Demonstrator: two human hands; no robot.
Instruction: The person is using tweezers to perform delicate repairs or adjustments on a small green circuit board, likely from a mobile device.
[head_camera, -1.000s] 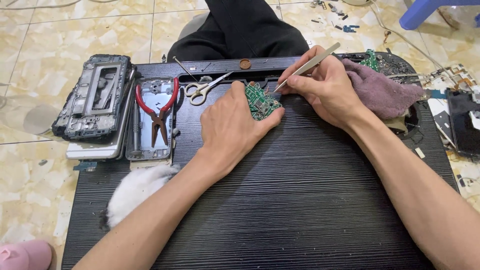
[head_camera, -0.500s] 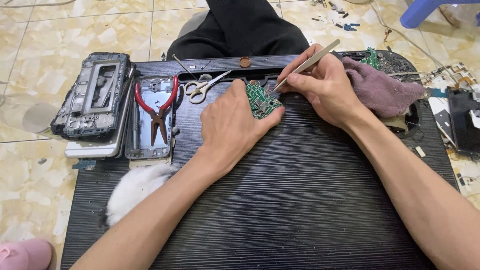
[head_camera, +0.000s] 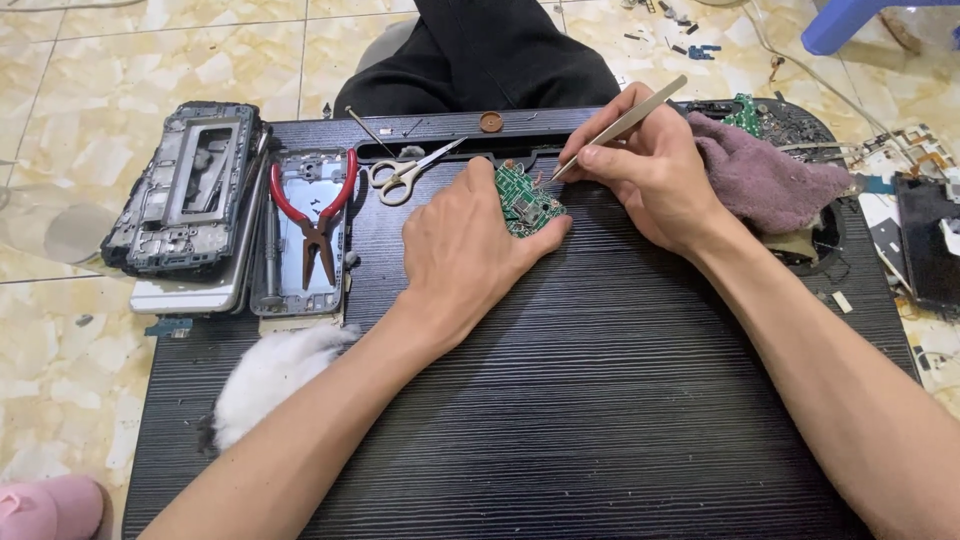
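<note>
The left hand (head_camera: 465, 250) lies palm-down on the ribbed black board (head_camera: 600, 400), fingers pressed together, thumb and forefinger pinning a small green circuit board (head_camera: 527, 200) flat so it cannot slide. The right hand (head_camera: 645, 165) pinches a pair of metal tweezers (head_camera: 625, 125) in a pen-like grip, wrist resting on the board for steadiness; the tweezer tip meets the upper right edge of the circuit board. Whether the tip grips a part cannot be told. Just beyond the left hand's fingertips, small scissors (head_camera: 405, 172) lie along the board's far groove, near enough to reach. Further left, red-handled pliers (head_camera: 315, 215) rest on a grey phone frame (head_camera: 300, 235), beside a stack of darker phone frames (head_camera: 185, 190) half off the board on the tiled floor (head_camera: 100, 60). A purple cloth (head_camera: 765, 180) sits bunched behind the right wrist. A white furry tuft (head_camera: 265, 380) lies by the left forearm.
</note>
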